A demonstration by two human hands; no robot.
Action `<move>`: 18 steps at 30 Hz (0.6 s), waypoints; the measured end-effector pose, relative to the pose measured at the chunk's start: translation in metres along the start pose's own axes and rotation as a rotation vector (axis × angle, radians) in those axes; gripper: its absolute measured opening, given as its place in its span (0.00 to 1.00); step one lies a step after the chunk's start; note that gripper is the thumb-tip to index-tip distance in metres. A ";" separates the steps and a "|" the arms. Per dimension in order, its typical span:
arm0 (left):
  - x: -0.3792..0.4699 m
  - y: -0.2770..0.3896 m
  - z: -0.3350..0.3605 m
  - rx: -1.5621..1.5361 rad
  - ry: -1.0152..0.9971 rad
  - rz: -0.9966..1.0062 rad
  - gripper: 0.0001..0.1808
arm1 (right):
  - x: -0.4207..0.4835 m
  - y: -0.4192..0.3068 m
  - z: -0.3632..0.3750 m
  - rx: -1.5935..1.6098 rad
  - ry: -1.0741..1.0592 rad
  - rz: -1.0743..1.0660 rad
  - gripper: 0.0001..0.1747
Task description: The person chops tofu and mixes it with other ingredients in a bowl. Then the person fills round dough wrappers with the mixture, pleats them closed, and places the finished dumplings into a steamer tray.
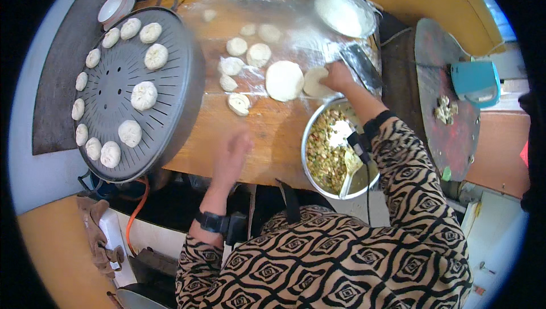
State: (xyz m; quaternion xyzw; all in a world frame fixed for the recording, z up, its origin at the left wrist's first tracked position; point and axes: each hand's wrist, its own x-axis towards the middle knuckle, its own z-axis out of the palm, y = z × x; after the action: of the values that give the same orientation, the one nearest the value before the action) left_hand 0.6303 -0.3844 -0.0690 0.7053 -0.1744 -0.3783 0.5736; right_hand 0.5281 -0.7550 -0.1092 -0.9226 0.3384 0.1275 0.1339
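Observation:
My right hand (338,78) touches the right edge of a thin dough round (316,82) on the wooden table. Beside that round, on its left, lies a larger, whiter dough round (284,81). Blurred over the table's front part, my left hand (236,147) seems to hold nothing; its fingers are not clear. Several small dough pieces (258,55) lie farther left, and a folded one (239,104) is nearest my left hand. A metal bowl of chopped filling (326,151) with a white spatula (350,168) in it stands below my right forearm.
At the left, a round slotted steamer tray (115,117) bears several filled buns (144,96). White bowls (113,8) stand behind it. A bowl of flour (343,12) is at the back right, near a dark flat blade-like thing (361,65). A teal container (475,83) sits on the round board at right.

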 end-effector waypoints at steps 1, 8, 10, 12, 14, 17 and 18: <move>0.006 0.003 0.009 -0.248 -0.015 -0.095 0.18 | -0.017 -0.003 -0.016 0.147 0.078 -0.051 0.24; 0.023 0.028 0.133 -1.245 -0.334 -0.502 0.29 | -0.153 -0.037 -0.087 0.879 0.090 -0.091 0.18; 0.003 0.028 0.164 -0.873 -0.427 -0.008 0.26 | -0.177 -0.033 -0.076 0.861 0.085 -0.185 0.17; -0.011 0.028 0.172 -0.652 -0.435 0.160 0.27 | -0.197 -0.017 -0.061 0.659 0.238 -0.130 0.16; -0.022 0.028 0.171 -0.958 -0.432 -0.085 0.28 | -0.223 0.001 -0.045 0.498 0.264 -0.043 0.18; -0.028 0.029 0.157 -1.275 -0.446 -0.333 0.29 | -0.262 0.009 -0.015 0.208 -0.155 0.161 0.27; -0.030 0.029 0.153 -1.273 -0.447 -0.341 0.29 | -0.270 0.006 -0.005 0.206 -0.233 0.150 0.32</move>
State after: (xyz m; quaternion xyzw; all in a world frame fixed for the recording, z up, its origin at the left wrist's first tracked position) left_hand 0.5044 -0.4756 -0.0401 0.1543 0.0805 -0.6278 0.7587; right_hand 0.3256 -0.6023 -0.0177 -0.8552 0.3997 0.2079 0.2561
